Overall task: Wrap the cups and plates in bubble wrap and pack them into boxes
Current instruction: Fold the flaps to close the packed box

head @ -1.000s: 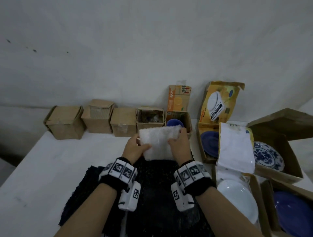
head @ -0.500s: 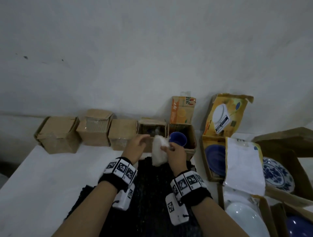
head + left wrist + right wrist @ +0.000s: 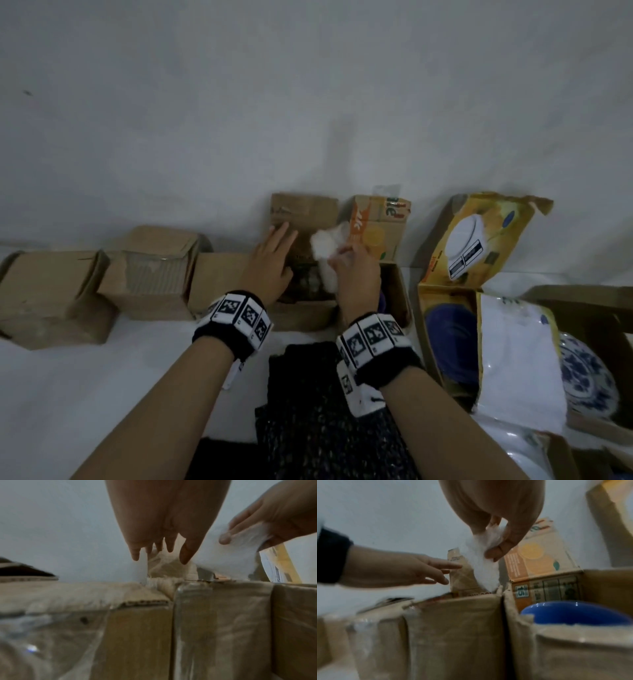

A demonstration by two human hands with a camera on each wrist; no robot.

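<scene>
A bunched piece of white bubble wrap (image 3: 323, 248) hangs over an open brown box (image 3: 301, 313) at the back of the table. My right hand (image 3: 352, 267) pinches the wrap's top between thumb and fingers; the right wrist view shows the bubble wrap (image 3: 481, 563) dipping into the box mouth. My left hand (image 3: 272, 260) lies flat with straight fingers against the box's raised flap (image 3: 305, 209) and holds nothing. Inside the neighbouring box sits a blue cup (image 3: 573, 614). What the open brown box contains is dark and unclear.
Three closed brown boxes (image 3: 150, 274) line the wall to the left. To the right are an orange carton flap (image 3: 376, 229), a yellow box with a blue plate (image 3: 448, 342), a white sheet (image 3: 513, 359) and a blue-patterned plate (image 3: 589, 377). A dark cloth (image 3: 308, 411) lies in front.
Both hands moved forward from above the dark cloth to the open box. The flat wrap sheet is now bunched in my right hand alone. My left hand let go and went to the flap.
</scene>
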